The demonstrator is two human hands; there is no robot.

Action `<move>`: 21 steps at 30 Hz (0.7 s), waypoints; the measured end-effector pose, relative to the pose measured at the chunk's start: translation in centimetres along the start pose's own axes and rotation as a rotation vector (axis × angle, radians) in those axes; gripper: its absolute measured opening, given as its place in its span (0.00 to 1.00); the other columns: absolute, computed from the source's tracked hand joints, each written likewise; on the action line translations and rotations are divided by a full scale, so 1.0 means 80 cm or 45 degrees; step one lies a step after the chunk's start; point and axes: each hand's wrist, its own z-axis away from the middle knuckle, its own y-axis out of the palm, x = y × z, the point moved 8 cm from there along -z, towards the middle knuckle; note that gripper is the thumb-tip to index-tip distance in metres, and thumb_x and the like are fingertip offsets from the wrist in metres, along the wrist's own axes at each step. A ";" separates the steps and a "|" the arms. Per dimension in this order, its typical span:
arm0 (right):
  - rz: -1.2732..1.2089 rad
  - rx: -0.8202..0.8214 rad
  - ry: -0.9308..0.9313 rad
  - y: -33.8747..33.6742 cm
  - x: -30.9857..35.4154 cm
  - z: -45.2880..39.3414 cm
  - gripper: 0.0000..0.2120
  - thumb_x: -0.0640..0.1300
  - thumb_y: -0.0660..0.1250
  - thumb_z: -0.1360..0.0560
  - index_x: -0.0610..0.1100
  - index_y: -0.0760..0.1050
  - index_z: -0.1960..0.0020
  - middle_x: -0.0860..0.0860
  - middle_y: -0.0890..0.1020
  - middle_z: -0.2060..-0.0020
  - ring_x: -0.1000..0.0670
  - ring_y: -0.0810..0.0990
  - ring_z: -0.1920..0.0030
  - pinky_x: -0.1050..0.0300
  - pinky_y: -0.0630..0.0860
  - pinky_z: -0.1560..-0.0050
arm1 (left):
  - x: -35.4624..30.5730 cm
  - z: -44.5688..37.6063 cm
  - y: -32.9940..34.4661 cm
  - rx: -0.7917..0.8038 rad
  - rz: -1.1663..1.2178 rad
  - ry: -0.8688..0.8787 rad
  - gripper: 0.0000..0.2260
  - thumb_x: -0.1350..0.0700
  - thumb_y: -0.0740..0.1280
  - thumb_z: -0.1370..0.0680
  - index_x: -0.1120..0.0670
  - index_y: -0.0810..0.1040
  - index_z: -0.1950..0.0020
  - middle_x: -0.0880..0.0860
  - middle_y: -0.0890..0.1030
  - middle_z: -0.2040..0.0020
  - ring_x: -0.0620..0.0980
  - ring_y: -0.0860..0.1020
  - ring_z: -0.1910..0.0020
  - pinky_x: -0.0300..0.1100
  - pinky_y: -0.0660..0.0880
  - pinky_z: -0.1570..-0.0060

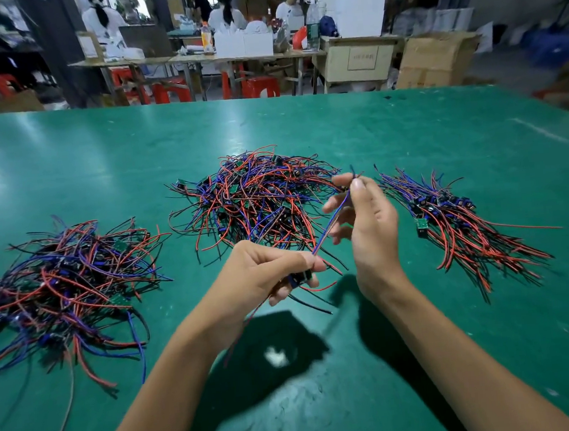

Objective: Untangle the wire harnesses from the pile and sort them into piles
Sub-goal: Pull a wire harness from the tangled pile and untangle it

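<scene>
Two bare hands work above the green bench (303, 127), sharing one wire harness (332, 223). The left hand (264, 273) has its fingers (315, 266) curled tight, pinching the harness at its lower end, where a small dark part shows between thumb and fingers and loose red and black leads hang below toward the bench. From there a blue and red wire runs up and to the right to the right hand (368, 221), whose thumb and forefinger pinch the wire near its upper tip; its other fingers spread loosely apart and hold nothing. Three piles of harnesses lie on the bench. The tangled pile (257, 197) sits in the middle, just beyond the hands, red, blue and black wires crossing every way with small green boards among them. A second loose heap (62, 286) lies well to the left. The sorted pile (455, 221) lies to the right of the right hand, its wires roughly aligned, dark ends gathered toward the far side.
</scene>
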 end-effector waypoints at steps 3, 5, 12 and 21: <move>-0.059 0.174 0.264 0.017 -0.023 0.007 0.17 0.54 0.51 0.14 0.50 0.76 0.41 0.48 0.87 0.59 0.52 0.76 0.72 0.62 0.70 0.73 | -0.005 -0.004 -0.008 -0.043 0.181 0.050 0.07 0.52 0.72 0.25 0.52 0.89 0.53 0.52 0.84 0.62 0.44 0.74 0.69 0.32 0.70 0.68; 0.195 0.281 0.197 0.025 -0.028 0.016 0.09 0.49 0.58 0.15 0.50 0.77 0.41 0.47 0.87 0.56 0.50 0.78 0.68 0.59 0.72 0.68 | -0.009 -0.008 -0.018 -0.140 0.380 0.065 0.10 0.50 0.70 0.26 0.51 0.89 0.54 0.49 0.84 0.62 0.41 0.77 0.67 0.31 0.72 0.66; 0.551 0.789 -0.192 0.077 -0.021 0.063 0.15 0.54 0.76 0.28 0.58 0.78 0.44 0.57 0.86 0.58 0.51 0.82 0.58 0.56 0.74 0.59 | -0.005 -0.001 -0.051 -0.458 0.808 0.042 0.11 0.49 0.71 0.29 0.53 0.86 0.52 0.51 0.84 0.54 0.44 0.82 0.59 0.34 0.80 0.56; -0.064 0.498 0.152 0.061 -0.011 0.049 0.09 0.49 0.70 0.24 0.44 0.81 0.50 0.49 0.86 0.63 0.56 0.80 0.65 0.66 0.75 0.61 | -0.001 0.003 -0.057 -0.586 0.822 0.068 0.10 0.52 0.73 0.31 0.54 0.79 0.54 0.50 0.84 0.62 0.46 0.85 0.59 0.38 0.82 0.51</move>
